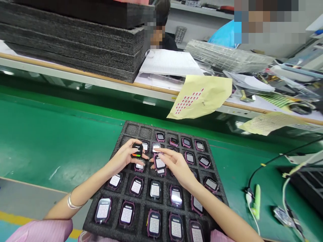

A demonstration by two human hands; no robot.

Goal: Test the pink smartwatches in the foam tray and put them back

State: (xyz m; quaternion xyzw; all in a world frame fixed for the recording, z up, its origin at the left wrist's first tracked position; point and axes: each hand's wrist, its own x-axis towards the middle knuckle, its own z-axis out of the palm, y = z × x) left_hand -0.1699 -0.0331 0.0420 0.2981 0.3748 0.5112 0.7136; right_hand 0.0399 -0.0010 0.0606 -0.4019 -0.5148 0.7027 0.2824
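Observation:
My left hand (122, 158) is closed on a black-faced smartwatch body (137, 150) with an orange and green strip on its screen, held over the upper left of a black foam tray (116, 232). Close by to the right, my right hand (178, 164) grips a purple-framed smartwatch body (159, 162) by its edges, its pale face turned up. Below both hands, the tray's square pockets hold several more strapless purple watches, such as one watch (127, 213) at the lower left. My right forearm covers part of the tray's right side.
A green tabletop (63, 134) lies under the tray. Behind stands a shelf with stacked black foam (101, 47) and a hanging yellow sheet (202, 95). At right are cables (252, 174), a green pen-like tool (256, 201) and a dark crate (308, 185). Two people are beyond the shelf.

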